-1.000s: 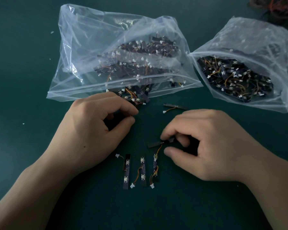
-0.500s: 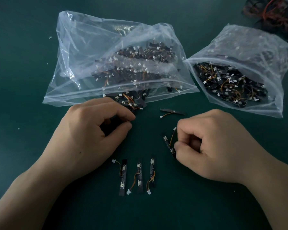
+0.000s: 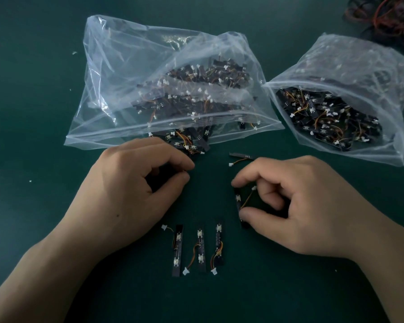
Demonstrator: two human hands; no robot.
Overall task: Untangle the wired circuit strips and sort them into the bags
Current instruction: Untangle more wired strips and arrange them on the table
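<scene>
A matte, dark green surface [image 3: 33, 229] carries everything. On it lie two clear, crinkled plastic zip bags with glossy folds. The larger left bag [image 3: 138, 73] lies flat with its ribbed zip seal toward the person. It holds a heap of thin black circuit strips with white plugs and orange-yellow wires. The right bag [image 3: 364, 73] stands open at its left side and is packed with the same kind of strips.

The left hand [image 3: 131, 192] rests on the surface just below the left bag. Its fingers are curled and the thumb and forefinger tips meet, but I cannot tell whether they pinch anything. The right hand [image 3: 301, 206] grasps the held strip [image 3: 238, 201], a narrow black board standing nearly upright in view. The forefinger is at its top end and the thumb at its lower end, and its thin orange wire arcs to a white plug.

A tangle of wires [image 3: 383, 17], red and black, sits at the far right corner. A clump of strips [image 3: 189, 143] spills from the left bag's mouth, just beside the left hand's knuckles. Three strips [image 3: 201, 248] lie side by side between the wrists. Each is flat and rectangular, with small square white parts and a curled wire. A loose strip [image 3: 239, 156] lies between the hands and the bags. The print on the strips is too small to read. White specks [image 3: 74, 52] dot the surface.
</scene>
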